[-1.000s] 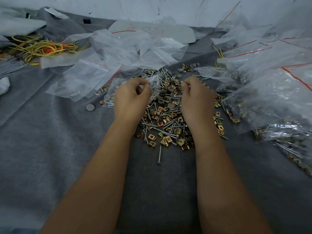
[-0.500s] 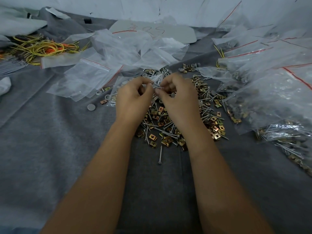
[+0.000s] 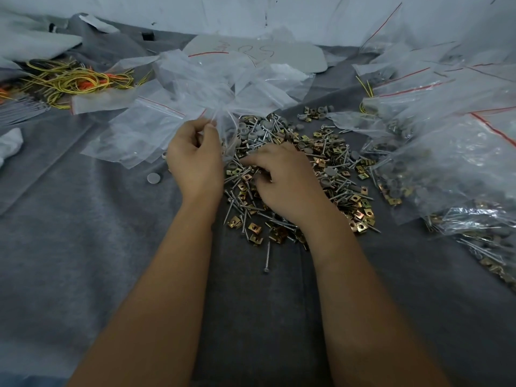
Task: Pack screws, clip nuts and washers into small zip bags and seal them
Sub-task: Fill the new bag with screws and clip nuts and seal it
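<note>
A small zip bag [image 3: 227,129] is pinched at its mouth by the left hand [image 3: 195,160] at 12 o'clock of the hardware pile [image 3: 301,180], where the right hand [image 3: 282,180] is curled over screws, grip hidden, so bits could easily get spilled if that floppy mouth sags.

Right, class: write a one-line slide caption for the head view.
Left hand pinches a zip bag while right hand picks among screws and clip nuts.

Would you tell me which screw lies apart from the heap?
The lone screw just below the heap, between the forearms, lying by itself on grey cloth.
</note>
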Demonstrator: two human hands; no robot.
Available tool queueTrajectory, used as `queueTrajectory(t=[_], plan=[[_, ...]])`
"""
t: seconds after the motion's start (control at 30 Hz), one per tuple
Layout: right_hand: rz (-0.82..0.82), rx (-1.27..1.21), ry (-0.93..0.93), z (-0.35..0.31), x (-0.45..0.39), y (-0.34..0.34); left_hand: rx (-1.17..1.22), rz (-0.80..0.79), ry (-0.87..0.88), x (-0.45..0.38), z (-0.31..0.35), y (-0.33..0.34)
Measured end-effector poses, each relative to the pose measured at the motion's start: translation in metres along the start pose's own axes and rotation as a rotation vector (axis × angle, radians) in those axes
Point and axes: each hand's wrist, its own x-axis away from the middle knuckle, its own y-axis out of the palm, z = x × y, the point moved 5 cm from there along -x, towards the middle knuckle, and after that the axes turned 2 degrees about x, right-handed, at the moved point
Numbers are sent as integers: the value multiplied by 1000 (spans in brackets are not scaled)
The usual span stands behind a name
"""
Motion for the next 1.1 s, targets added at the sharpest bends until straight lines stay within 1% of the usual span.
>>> queueTrajectory(t=[0.07,0.13,0.33,0.47,0.53,0.77,1.03,1.1], plan=[[-85,72,-21,1,0,7,-2,-22,-7,1,-1,1],[-128,101,-18,3,1,11,-20,-57,-15,2,-2,3],[-52,161,75,10,0,4,-28,-115,-36,4,-3,7],[-134,160,147,16,1,7,-57,-124,-34,4,-4,7],[-153,152,151,18,2,7,-61,-127,-26,4,-3,7],[-146,163,143,15,0,10,-66,-124,-20,4,-3,8],[-98,97,166,13,0,8,-75,-131,-20,4,-4,10],[-73,114,158,13,0,7,-71,-132,-19,4,-3,10]])
